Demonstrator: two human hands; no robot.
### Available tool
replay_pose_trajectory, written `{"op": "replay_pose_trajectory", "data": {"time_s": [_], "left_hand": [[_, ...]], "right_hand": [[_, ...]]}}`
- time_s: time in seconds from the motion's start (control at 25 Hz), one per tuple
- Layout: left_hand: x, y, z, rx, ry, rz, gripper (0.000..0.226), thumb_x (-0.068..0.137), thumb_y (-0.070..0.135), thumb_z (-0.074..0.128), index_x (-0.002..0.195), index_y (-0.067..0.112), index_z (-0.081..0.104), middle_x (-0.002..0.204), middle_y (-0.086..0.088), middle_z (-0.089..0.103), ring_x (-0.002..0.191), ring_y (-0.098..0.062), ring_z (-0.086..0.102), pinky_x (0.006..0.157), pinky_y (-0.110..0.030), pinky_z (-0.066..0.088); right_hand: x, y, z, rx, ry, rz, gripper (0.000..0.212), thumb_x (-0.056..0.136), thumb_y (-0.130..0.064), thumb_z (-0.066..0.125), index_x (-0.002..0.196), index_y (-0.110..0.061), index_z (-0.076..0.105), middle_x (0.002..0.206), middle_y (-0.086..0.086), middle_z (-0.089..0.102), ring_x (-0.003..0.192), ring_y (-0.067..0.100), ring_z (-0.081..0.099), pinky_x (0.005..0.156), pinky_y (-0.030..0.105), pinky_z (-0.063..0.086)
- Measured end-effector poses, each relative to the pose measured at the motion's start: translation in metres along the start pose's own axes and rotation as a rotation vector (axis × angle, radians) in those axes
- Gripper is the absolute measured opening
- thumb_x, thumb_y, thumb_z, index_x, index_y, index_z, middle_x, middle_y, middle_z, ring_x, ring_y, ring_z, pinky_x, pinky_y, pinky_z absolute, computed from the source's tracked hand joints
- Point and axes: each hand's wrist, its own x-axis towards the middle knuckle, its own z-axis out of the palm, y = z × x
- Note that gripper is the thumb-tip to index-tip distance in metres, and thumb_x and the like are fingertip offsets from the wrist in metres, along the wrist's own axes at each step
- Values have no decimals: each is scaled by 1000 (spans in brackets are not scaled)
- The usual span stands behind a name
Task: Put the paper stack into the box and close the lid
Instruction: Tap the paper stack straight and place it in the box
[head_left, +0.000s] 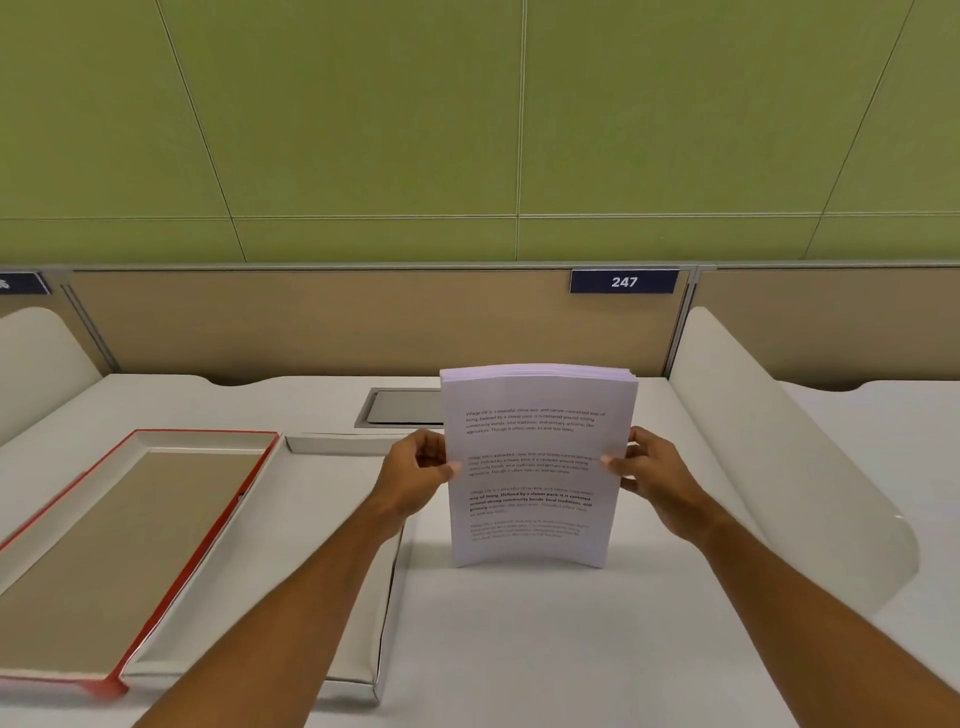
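Observation:
A thick stack of printed white paper (535, 467) stands upright on its lower edge on the white desk, slightly bowed. My left hand (415, 475) grips its left edge and my right hand (649, 470) grips its right edge. Left of the stack lies the open white box (270, 587), its interior partly hidden by my left forearm. The box's lid (119, 545), red-edged with a tan inner face, lies flipped open further left, joined to the box along its long side.
A white curved divider (789, 457) rises on the right and another (36, 353) at far left. A tan partition with a "247" label (623, 281) stands behind the desk. A grey cable hatch (405, 408) sits in the desk behind the stack.

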Motion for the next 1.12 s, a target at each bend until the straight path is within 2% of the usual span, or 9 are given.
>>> {"op": "replay_pose_trajectory", "data": {"time_s": [0.12, 0.2, 0.36, 0.52, 0.68, 0.76, 0.92, 1.04, 1.12], "left_hand": [[3, 30, 2, -171, 23, 54, 22, 79, 16, 70, 98, 7, 62, 106, -18, 71, 100, -35, 67, 91, -45, 54], [7, 51, 6, -281, 51, 56, 34, 74, 33, 66, 91, 4, 61, 95, -18, 69, 87, -34, 64, 82, -42, 51], [21, 79, 10, -337, 132, -67, 47, 78, 56, 55, 81, 9, 56, 86, -14, 58, 79, -28, 54, 76, -39, 41], [30, 86, 13, -350, 221, -155, 31, 83, 42, 60, 74, 12, 59, 87, -10, 58, 77, -28, 52, 71, -36, 40], [34, 87, 15, -377, 254, -148, 19, 82, 30, 62, 68, 16, 58, 87, -9, 57, 73, -26, 52, 65, -31, 39], [34, 87, 16, -357, 227, -145, 26, 86, 36, 58, 77, 12, 60, 88, -11, 60, 73, -26, 55, 64, -31, 41], [29, 80, 17, -466, 35, -150, 63, 82, 62, 47, 95, 3, 65, 87, -16, 67, 77, -30, 63, 69, -35, 46], [27, 72, 9, -425, 14, 21, 43, 75, 47, 58, 80, 4, 58, 70, -9, 59, 63, -23, 56, 60, -32, 40], [26, 63, 0, -356, 1, 101, 20, 70, 22, 63, 80, 5, 61, 75, -5, 66, 68, -21, 61, 63, -30, 46]], "right_hand": [[0, -30, 10, 115, 23, -95, 33, 81, -30, 61, 110, -17, 67, 97, -1, 75, 89, 18, 71, 69, 26, 55], [4, -48, 18, 141, 48, -154, 37, 82, -43, 54, 103, -17, 70, 88, 0, 74, 76, 13, 69, 62, 23, 54], [19, -73, 26, 134, 199, -91, 55, 79, -56, 49, 89, -5, 66, 79, 15, 63, 68, 25, 59, 62, 33, 44], [29, -74, 30, 146, 363, -11, 36, 81, -45, 57, 73, -10, 63, 78, 12, 64, 74, 28, 60, 68, 37, 46], [31, -74, 34, 160, 425, -10, 26, 80, -39, 58, 69, -17, 63, 74, 7, 63, 75, 28, 60, 71, 39, 48], [30, -73, 35, 144, 407, -25, 37, 83, -46, 54, 74, -12, 64, 78, 11, 65, 76, 30, 60, 72, 40, 48], [29, -68, 39, 133, 306, -36, 72, 79, -64, 43, 95, 3, 65, 89, 18, 68, 78, 32, 62, 74, 41, 48], [26, -64, 26, 159, 135, -119, 53, 82, -52, 48, 94, -4, 67, 89, 15, 68, 76, 27, 63, 68, 36, 48], [23, -52, 9, 152, 32, -175, 29, 85, -22, 55, 103, -4, 69, 96, 14, 71, 84, 27, 65, 72, 37, 52]]}}
